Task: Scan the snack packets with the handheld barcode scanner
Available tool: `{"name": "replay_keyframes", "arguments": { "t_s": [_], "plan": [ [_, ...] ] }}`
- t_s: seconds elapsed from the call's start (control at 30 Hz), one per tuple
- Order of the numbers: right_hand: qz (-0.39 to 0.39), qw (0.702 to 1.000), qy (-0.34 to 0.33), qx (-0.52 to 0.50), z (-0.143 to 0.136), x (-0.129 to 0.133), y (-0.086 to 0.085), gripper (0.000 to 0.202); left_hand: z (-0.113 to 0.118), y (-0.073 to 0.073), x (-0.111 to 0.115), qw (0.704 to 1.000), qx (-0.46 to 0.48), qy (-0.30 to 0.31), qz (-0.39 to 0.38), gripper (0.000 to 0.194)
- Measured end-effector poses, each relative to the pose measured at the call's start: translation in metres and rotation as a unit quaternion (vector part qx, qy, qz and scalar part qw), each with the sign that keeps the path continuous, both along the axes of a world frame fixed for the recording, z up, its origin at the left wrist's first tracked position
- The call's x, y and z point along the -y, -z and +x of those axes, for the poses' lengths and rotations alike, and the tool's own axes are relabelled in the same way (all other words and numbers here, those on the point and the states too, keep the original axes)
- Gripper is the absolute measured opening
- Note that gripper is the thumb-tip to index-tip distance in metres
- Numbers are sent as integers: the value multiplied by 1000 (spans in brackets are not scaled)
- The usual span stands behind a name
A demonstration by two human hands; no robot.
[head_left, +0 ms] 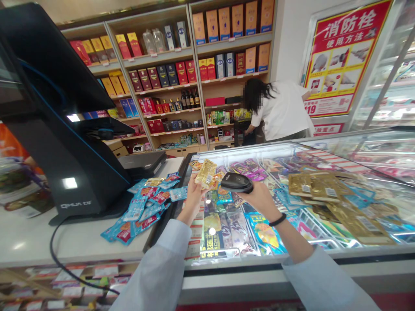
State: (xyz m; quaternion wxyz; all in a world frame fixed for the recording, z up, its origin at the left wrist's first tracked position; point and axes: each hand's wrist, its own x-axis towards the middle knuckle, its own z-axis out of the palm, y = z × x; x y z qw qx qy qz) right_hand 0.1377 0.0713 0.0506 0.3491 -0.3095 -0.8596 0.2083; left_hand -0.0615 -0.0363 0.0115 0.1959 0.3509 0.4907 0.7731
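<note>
Held up in my left hand [192,196] is a small gold snack packet [206,172], its barcode side facing up. My right hand [260,198] is wrapped round a black handheld barcode scanner [238,182], whose head points left toward the packet. Packet and scanner are a short distance apart. Both hands are above the glass-topped freezer [227,255]. To the left, a pile of blue and red snack packets [144,207] lies on the white counter. On the right of the glass rests a heap of gold packets [333,194] with some blue ones.
A black checkout terminal [87,164] stands on the counter [29,242] at left, its cable [61,265] hanging over the front edge. Beyond the freezer, a person in a white shirt [285,110] bends by shelves [171,97] of boxes and bottles. A red poster [346,56] hangs at right.
</note>
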Motion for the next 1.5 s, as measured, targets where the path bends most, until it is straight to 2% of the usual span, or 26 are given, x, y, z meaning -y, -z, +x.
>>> {"name": "replay_keyframes", "arguments": {
  "t_s": [0.23, 0.5, 0.63, 0.73, 0.87, 1.0, 1.13, 1.33, 1.5],
  "plan": [
    [-1, 1000, 17, 12, 0, 1, -2, 24, -5, 2, -2, 1000, -9, 2, -5, 45],
    [14, 1000, -10, 3, -1, 1, 1, 27, -7, 4, -1, 1000, 29, 7, -9, 46],
    [-15, 1000, -3, 7, -1, 1, -3, 26, -8, 4, 0, 999, 19, -7, -34, 44],
    [-40, 999, 8, 1, 6, 1, -9, 26, -5, 1, -1, 999, -13, -2, -36, 45],
    [-36, 999, 31, 14, 29, -3, -19, 26, 7, -6, -8, 997, -34, 48, -46, 48],
    [-26, 997, 68, 2, 61, -13, -30, 26, 33, -16, -25, 996, -18, 78, -41, 45],
    [-48, 991, 121, -29, 94, -26, -37, 27, 75, -25, -52, 990, -1, 130, -61, 39],
    [-84, 981, 160, -73, 141, -47, -31, 28, 149, -24, -106, 971, 81, 199, -105, 39],
    [-106, 969, 204, -92, 179, -65, -23, 33, 207, -24, -151, 968, 112, 183, -128, 46]
  ]
}}
